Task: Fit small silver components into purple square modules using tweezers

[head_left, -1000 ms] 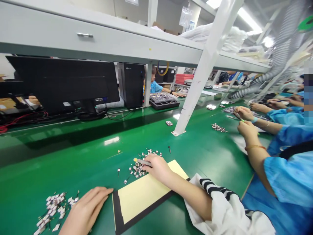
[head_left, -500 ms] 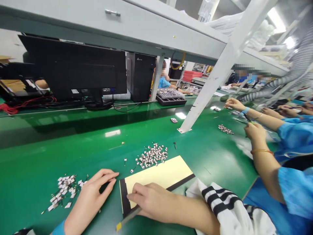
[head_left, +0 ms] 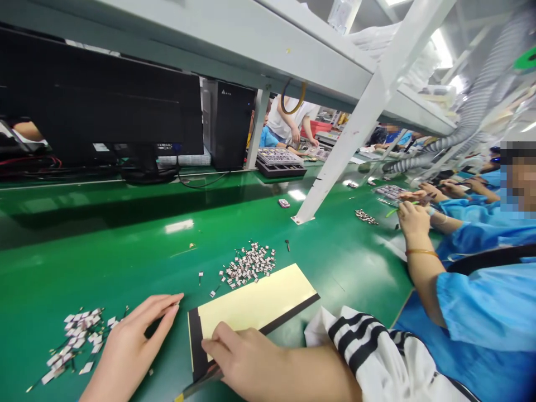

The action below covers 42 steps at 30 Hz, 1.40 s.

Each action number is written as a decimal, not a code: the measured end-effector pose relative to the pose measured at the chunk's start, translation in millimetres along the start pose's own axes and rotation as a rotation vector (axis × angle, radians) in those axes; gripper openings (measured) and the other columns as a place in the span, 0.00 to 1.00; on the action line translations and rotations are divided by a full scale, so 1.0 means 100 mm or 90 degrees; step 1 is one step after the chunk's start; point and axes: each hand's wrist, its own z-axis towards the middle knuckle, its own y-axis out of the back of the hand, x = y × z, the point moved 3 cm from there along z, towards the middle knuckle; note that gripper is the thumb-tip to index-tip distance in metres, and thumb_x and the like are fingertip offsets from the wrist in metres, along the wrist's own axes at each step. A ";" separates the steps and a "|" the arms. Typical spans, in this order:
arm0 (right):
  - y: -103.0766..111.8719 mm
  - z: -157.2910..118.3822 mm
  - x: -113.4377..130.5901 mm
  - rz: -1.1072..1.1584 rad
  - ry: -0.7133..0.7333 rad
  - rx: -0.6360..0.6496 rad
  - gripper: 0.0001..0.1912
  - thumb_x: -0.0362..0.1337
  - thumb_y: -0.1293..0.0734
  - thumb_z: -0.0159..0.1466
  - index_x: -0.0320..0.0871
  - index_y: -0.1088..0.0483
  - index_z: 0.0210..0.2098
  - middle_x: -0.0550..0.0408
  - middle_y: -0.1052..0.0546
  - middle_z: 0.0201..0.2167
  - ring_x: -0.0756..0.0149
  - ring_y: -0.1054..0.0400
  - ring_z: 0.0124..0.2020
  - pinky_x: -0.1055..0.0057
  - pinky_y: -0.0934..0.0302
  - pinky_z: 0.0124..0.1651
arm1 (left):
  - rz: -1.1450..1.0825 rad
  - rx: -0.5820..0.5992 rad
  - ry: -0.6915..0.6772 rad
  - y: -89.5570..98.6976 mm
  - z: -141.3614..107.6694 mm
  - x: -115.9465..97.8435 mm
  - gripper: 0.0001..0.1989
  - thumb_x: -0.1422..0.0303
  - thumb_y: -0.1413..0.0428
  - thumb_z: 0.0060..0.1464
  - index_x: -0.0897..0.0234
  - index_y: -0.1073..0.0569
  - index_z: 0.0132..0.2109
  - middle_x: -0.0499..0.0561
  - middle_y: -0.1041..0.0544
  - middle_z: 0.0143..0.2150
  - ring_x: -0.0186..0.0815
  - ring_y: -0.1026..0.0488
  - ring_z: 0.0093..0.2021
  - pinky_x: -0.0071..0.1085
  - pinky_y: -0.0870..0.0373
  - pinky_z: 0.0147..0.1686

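My left hand (head_left: 132, 340) rests above the table with thumb and forefinger pinched together; a tiny pale bit shows at their tips, too small to name. Just left of it lies a pile of small white parts with dark leads (head_left: 77, 338). My right hand (head_left: 240, 352) is closed around grey tweezers (head_left: 203, 384), their yellow end pointing to the lower left. Its thumb and forefinger touch the left part of a yellow backing sheet (head_left: 255, 298), by a black strip (head_left: 195, 340) along the sheet's edge. A second pile of the small parts (head_left: 249, 265) lies behind the sheet.
A white slanted post (head_left: 335, 145) stands on the green table (head_left: 138, 251). At the back are a monitor (head_left: 138, 117) and a computer tower (head_left: 230, 125) under a shelf. To the right, a co-worker's hand (head_left: 414, 220) works close by.
The whole view has shifted, so table and hands appear further left. My left hand keeps its pinch, and my right hand stays at the sheet's left edge with the tweezers. A standing person appears at the back.
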 end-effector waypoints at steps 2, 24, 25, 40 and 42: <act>-0.03 0.00 0.01 -0.009 -0.001 0.001 0.10 0.29 0.42 0.60 0.34 0.39 0.42 0.46 0.34 0.34 0.63 0.37 0.35 0.74 0.39 0.23 | -0.009 0.004 0.012 -0.01 -0.01 0.03 0.21 0.52 0.56 0.52 0.59 0.25 0.35 0.48 0.24 0.37 0.33 0.25 0.35 0.21 0.28 0.35; -0.12 0.01 0.00 0.004 0.028 -0.020 0.15 0.43 0.39 0.60 0.35 0.36 0.36 0.49 0.32 0.36 0.63 0.39 0.37 0.71 0.44 0.17 | -0.083 0.057 0.030 -0.03 -0.01 0.02 0.18 0.52 0.54 0.51 0.57 0.25 0.34 0.46 0.24 0.35 0.31 0.26 0.34 0.18 0.29 0.34; -0.13 0.01 0.00 0.001 0.030 -0.014 0.14 0.43 0.39 0.60 0.36 0.35 0.36 0.48 0.32 0.36 0.63 0.39 0.37 0.72 0.43 0.18 | -0.094 0.064 0.046 -0.04 -0.01 0.03 0.19 0.52 0.54 0.50 0.57 0.24 0.34 0.47 0.24 0.35 0.32 0.26 0.34 0.19 0.28 0.34; -0.11 0.07 0.04 -0.023 0.020 0.001 0.17 0.44 0.35 0.56 0.33 0.34 0.34 0.51 0.31 0.33 0.62 0.38 0.36 0.71 0.47 0.13 | -0.444 0.081 0.406 -0.08 0.02 0.02 0.19 0.53 0.39 0.31 0.63 0.24 0.28 0.50 0.23 0.31 0.39 0.25 0.30 0.22 0.26 0.27; -0.11 0.07 0.02 0.003 0.011 0.001 0.20 0.45 0.34 0.55 0.33 0.35 0.37 0.51 0.30 0.34 0.62 0.38 0.37 0.70 0.45 0.15 | -0.453 0.076 0.423 -0.08 0.01 0.04 0.20 0.52 0.38 0.29 0.63 0.24 0.28 0.50 0.23 0.30 0.39 0.25 0.30 0.21 0.27 0.27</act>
